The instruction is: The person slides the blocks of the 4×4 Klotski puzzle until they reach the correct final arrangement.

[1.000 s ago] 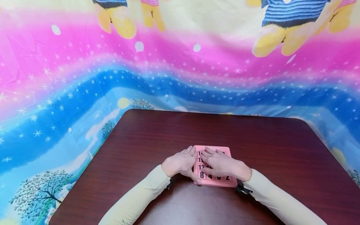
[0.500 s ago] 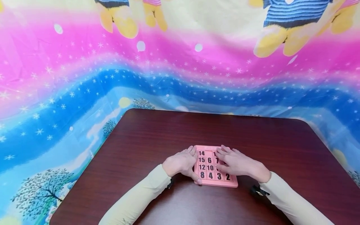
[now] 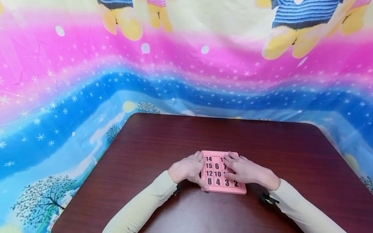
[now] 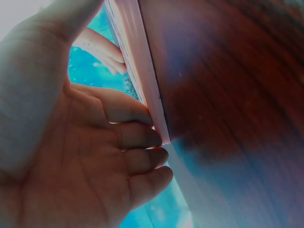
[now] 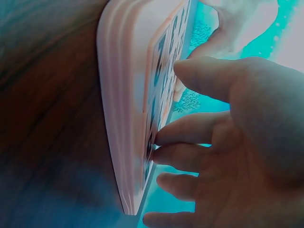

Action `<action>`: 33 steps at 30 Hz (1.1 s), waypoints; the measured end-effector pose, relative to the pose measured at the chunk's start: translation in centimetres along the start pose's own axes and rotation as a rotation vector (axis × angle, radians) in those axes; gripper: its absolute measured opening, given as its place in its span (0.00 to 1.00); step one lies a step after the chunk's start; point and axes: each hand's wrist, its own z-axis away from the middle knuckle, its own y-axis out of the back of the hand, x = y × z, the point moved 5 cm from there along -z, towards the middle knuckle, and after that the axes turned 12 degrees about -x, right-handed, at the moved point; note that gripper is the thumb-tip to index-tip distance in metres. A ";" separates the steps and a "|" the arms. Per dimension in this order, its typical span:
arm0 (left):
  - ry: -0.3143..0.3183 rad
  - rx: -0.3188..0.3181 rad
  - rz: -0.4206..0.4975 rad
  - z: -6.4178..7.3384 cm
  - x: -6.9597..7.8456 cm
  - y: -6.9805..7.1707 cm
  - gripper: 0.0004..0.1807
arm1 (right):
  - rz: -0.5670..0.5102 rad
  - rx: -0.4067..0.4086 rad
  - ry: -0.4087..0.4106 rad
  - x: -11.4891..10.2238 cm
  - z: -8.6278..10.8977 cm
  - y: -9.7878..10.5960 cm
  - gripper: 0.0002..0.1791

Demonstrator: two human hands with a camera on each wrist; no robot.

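Observation:
A pink number slide puzzle lies flat on the table, its square tiles printed with black numbers such as 14, 15, 6 and 8. One blank slot shows in the far row, beside the 14. My left hand rests along the puzzle's left side, thumb at the near corner, fingers extended toward the far one. In the left wrist view its fingertips meet the puzzle's edge. Over the right columns, my right hand touches tiles with thumb and fingertips, hiding several numbers. The right wrist view shows the puzzle's layered side.
The dark wooden table has rounded far corners and extends around the puzzle on every side. Behind it hangs a colourful printed cloth in pink and blue. A dark strap sits at the right wrist.
My right hand has shifted right across the puzzle, uncovering the 6, the 10 and the blank slot. Over the last half second it hardly moves. The left hand stays in place.

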 end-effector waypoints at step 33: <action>0.002 -0.005 -0.002 0.0 -0.1 -0.1 0.71 | -0.011 0.048 -0.012 0.8 1.1 0.4 0.36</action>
